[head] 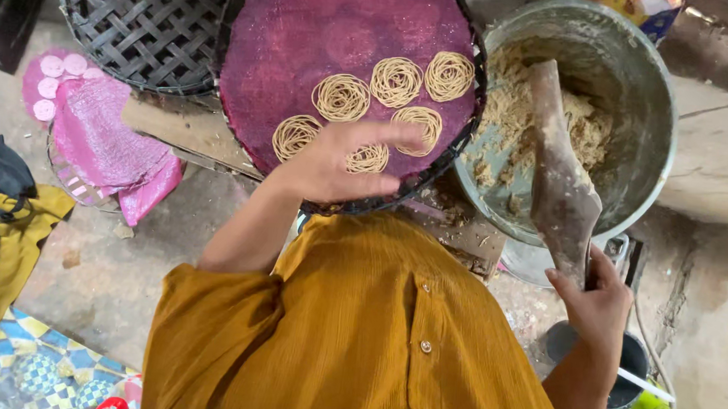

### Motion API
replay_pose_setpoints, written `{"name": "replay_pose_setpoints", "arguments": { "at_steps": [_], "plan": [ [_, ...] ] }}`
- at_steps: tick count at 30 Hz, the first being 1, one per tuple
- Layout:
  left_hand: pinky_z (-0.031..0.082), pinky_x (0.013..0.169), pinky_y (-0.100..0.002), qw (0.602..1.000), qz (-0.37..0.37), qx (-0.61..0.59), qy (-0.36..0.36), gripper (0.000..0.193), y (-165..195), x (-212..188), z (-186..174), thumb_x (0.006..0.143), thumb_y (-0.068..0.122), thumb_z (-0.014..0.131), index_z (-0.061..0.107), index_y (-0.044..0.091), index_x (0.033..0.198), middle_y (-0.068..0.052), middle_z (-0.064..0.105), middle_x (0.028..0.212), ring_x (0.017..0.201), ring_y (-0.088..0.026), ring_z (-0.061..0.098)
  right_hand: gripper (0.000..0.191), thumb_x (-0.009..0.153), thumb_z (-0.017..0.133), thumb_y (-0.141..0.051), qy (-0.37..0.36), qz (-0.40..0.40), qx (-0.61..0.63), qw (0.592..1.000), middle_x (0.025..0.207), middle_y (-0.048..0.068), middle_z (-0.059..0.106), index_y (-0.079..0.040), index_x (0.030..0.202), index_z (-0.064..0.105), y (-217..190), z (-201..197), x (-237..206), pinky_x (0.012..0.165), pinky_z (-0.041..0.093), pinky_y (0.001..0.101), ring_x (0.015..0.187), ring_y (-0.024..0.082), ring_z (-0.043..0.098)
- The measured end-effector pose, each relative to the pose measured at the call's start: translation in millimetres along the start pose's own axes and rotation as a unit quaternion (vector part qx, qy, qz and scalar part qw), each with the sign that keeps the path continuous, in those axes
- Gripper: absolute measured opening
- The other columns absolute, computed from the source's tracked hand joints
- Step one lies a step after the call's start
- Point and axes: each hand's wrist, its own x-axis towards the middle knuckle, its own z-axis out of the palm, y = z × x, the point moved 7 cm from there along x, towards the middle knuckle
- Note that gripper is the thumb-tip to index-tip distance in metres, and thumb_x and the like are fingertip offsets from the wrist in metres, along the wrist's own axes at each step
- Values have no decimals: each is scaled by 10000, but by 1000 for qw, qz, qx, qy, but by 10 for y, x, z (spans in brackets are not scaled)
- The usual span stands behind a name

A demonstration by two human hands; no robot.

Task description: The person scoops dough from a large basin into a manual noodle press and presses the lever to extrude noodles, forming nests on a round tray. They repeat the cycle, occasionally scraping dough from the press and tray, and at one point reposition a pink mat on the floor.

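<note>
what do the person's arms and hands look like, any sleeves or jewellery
Both hands are bare, with no gloves and no rings or bangles visible on the left hand or the right hand. The person wears a mustard-yellow ribbed garment with small round buttons. Its loose sleeve ends near the left elbow, leaving the forearms uncovered.

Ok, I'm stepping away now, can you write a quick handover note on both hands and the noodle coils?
Left hand: open, fingers spread over the near edge of the round purple-lined tray, on or just above one coil.
Right hand: gripping the handle of the dough-caked wooden paddle, whose blade rests in the metal basin.
Done: six noodle coils laid on the tray's near half.
Left: the far half of the tray is bare; crumbly dough remains in the basin. An empty woven tray sits to the left.
</note>
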Motion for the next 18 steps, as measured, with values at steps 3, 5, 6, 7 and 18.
{"name": "replay_pose_setpoints", "arguments": {
  "at_steps": [3,5,6,7,18],
  "plan": [
    [569,1105,-358,977,-3,-131,-170,456,-104,-293,663,1010,183,761,612,172,1441,-36,742,1343,1244,-171,741,649,782,889,-176,8,-10,-9,1000,994,38,719,20,1360,666,125,-76,-152,715,511,235,827,64,625],
    [542,1077,-356,970,-58,-87,-218,387,-372,-575,990,991,214,731,663,111,1357,-80,743,1291,1221,-208,710,640,792,891,-190,9,15,15,1000,999,34,716,18,1355,667,258,-140,-258,711,493,235,827,63,604],
    [538,1076,-355,967,-129,-106,-190,347,-610,-705,1126,1017,249,684,687,117,1338,-76,751,1289,1220,-209,708,651,789,894,-195,18,7,-4,1000,1010,39,722,15,1363,668,297,-192,-335,732,501,232,840,63,614],
    [533,1074,-355,959,-199,-124,-160,328,-896,-815,1272,1043,283,637,710,122,1319,-71,758,1287,1219,-210,706,663,786,898,-200,26,-3,-24,999,1022,44,728,11,1371,669,335,-278,-400,752,509,229,854,64,625],
    [501,1077,-435,922,-292,196,160,356,-2723,-1553,976,1102,385,555,640,162,1366,-150,707,1307,1224,-305,662,782,639,919,-224,-33,-69,-69,995,1038,126,746,-35,1356,670,792,-441,-943,813,554,270,886,77,656]
  ]
}}
